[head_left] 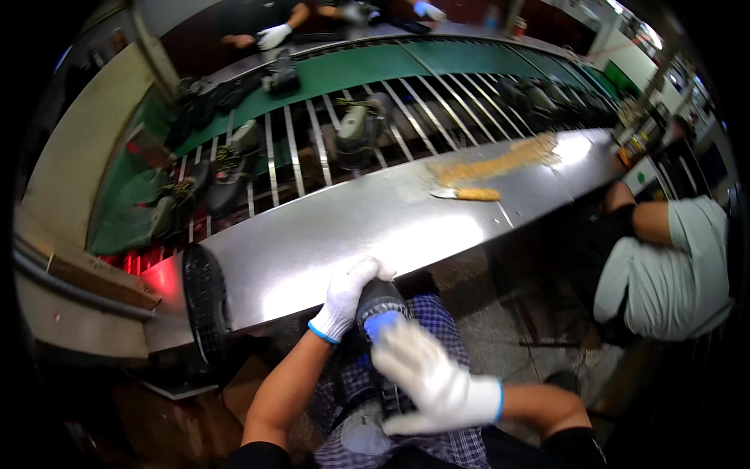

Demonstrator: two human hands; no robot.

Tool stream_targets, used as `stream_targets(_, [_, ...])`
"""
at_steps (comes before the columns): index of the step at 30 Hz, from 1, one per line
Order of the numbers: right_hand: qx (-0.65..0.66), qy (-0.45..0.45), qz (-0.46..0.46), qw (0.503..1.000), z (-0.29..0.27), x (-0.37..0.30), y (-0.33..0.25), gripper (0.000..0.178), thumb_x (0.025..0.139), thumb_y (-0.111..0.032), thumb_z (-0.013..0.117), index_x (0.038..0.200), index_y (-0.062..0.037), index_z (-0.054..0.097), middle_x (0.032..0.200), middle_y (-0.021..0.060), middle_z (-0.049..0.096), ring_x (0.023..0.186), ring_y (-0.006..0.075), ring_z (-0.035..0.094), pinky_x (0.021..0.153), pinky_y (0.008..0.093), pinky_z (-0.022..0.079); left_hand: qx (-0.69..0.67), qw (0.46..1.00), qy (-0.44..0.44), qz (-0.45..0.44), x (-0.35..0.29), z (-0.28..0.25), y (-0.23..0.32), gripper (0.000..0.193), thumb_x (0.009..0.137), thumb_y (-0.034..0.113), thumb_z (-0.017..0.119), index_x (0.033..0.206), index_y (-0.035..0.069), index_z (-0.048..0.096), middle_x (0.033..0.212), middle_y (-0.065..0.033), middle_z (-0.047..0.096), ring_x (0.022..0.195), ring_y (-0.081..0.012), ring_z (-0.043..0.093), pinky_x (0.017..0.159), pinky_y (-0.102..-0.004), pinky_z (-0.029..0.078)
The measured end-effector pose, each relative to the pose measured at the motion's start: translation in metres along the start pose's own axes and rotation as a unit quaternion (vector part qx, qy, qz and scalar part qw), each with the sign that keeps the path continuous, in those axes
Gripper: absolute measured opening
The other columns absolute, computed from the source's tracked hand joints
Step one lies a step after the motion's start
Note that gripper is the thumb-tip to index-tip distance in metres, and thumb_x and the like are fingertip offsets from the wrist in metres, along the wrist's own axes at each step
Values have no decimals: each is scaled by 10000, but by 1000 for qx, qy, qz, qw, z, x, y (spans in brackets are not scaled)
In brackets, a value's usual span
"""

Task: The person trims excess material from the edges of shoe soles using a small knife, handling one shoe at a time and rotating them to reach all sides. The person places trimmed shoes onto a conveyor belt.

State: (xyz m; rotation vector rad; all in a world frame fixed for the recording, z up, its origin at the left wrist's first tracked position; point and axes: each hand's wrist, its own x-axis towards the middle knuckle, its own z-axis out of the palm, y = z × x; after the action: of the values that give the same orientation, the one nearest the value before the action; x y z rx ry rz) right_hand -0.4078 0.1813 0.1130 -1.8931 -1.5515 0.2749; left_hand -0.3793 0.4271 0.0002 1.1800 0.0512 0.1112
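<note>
The knit-gloved right fingers [400, 349] blur, their grip unclear; left fingers [364, 273] clamp a rounded dark shoe [380, 294].

Dark shoe [380, 292], partly hidden, above checked cloth [442, 322], near metal bench [367, 219].

Bare bench [351, 242] between sole [206, 305] and tool [476, 195]

White blue-cuffed gloves [426, 375], dark shoe [380, 292], navy-and-white checked cloth [439, 322], green belt [324, 84], yellow-orange handle [478, 194]
</note>
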Motion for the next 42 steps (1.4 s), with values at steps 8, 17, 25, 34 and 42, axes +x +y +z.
stream_targets(8, [177,-61,371,910,1,47,50,1163,874,-546,794,1720,-33,182,1701,302,335,1529,494,442,1257,543,412,418,905,77,-6,-81,26,45,948,890,528,832,1601,18,468,1610,-289,474,1441,-443,553,1211,-493,458])
stream_targets(17, [69,-133,271,951,-1,83,79,1164,753,-486,917,1697,-184,307,1569,263,462,1331,516,623,1118,546,553,401,904,119,-88,-78,26,56,986,745,506,963,1494,31,532,1440,-216,537,1305,-379,633,1118,-488,550])
stream_targets(25, [28,-14,153,988,-12,69,55,960,817,-411,911,1620,-146,457,1512,251,496,1321,443,613,1135,521,535,458,883,104,12,-87,19,45,982,744,444,994,1487,39,495,1422,-230,523,1208,-384,688,1026,-484,610])
stream_targets(34, [160,5,32,987,0,10,31,528,831,-510,895,1063,-63,733,1076,134,715,1029,325,693,927,448,558,467,857,96,197,-138,30,79,792,800,396,959,1341,-55,596,1238,-235,631,1168,-377,682,910,-456,615])
stream_targets(42, [124,101,-4,987,15,25,46,717,739,-318,1013,1247,-36,592,1139,138,633,1027,300,643,858,431,556,389,910,52,136,-146,32,66,639,690,199,954,1207,-9,641,1125,-196,672,967,-325,719,828,-419,622])
